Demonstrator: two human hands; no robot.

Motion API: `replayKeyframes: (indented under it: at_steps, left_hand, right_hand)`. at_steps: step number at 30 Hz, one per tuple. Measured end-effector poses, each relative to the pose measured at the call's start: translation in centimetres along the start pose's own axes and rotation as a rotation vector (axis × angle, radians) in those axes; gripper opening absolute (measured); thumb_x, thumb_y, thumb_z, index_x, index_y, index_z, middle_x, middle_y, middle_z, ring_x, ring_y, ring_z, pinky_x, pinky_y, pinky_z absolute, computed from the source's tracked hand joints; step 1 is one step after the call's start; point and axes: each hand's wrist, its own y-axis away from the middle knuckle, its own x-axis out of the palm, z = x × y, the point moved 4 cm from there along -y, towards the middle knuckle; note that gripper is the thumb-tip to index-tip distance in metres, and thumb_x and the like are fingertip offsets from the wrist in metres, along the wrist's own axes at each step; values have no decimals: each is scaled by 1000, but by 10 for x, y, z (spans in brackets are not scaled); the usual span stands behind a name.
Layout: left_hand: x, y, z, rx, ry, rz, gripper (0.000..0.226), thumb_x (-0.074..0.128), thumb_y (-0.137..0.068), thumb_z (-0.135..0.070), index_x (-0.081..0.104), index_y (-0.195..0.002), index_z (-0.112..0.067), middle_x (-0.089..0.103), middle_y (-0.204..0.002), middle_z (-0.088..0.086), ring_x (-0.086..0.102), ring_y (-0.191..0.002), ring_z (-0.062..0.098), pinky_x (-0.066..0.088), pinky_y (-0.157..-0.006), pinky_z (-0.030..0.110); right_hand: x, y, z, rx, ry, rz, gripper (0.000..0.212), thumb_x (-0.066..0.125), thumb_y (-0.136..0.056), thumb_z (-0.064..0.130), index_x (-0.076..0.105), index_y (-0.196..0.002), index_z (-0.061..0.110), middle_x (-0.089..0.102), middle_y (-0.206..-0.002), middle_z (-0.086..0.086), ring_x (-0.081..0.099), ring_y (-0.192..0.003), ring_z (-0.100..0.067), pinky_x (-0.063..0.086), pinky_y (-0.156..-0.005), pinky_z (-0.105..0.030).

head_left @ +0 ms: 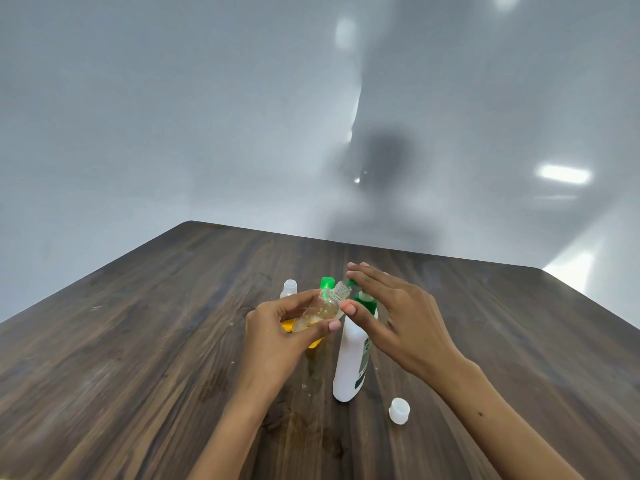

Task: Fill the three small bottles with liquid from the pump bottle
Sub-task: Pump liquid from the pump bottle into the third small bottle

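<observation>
Three small bottles: clear (320,308), white-capped (288,288), green-capped (326,283). One pump bottle (351,358). One loose white cap (399,410). Two hands.

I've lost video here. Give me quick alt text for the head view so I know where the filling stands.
The left hand grips a small uncapped bottle, tilted toward the pump bottle spout, while the right hand presses flat on the pump head. A loose white cap lies on the wooden table; two capped small bottles stand behind.

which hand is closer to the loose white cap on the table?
Right. The right hand rests flat on the pump bottle, above and beyond the white cap. The left hand holds a small bottle farther left, beyond the pump bottle.
</observation>
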Motion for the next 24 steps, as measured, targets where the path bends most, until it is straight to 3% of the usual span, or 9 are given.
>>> replayKeyframes:
  at_steps: [4,9,16,24]
  left_hand:
    - [0,1,0,-1,5,0,42,88,-63,-23,70,-93,-46,71,-90,-28,66,-90,-10,55,-83,23]
    - [0,1,1,1,-6,-7,42,88,-62,-25,68,-91,-48,70,-86,-32,66,-90,-9,56,-84,25]
    - [-2,0,3,-6,18,-16,41,89,-62,-22,71,-90,-47,72,-91,-25,67,-91,-6,58,-86,35]
    - [-1,0,4,-6,12,-11,41,89,-62,-21,73,-95,-41,73,-92,-23,67,-92,-6,55,-87,28]
  right_hand:
    - [-1,0,-2,9,2,-5,78,21,-83,77,57,-129,26,49,-137,13,43,-128,-5,40,-98,-30]
    - [4,1,2,7,4,-26,78,21,-84,77,62,-123,24,57,-130,12,48,-124,-5,45,-94,-29]
    - [2,0,0,5,-6,-28,79,21,-83,77,60,-125,24,53,-134,12,45,-127,-5,41,-98,-29]
    - [-1,0,-1,-9,-26,-44,76,23,-85,75,61,-124,22,54,-133,10,46,-126,-7,44,-97,-33]
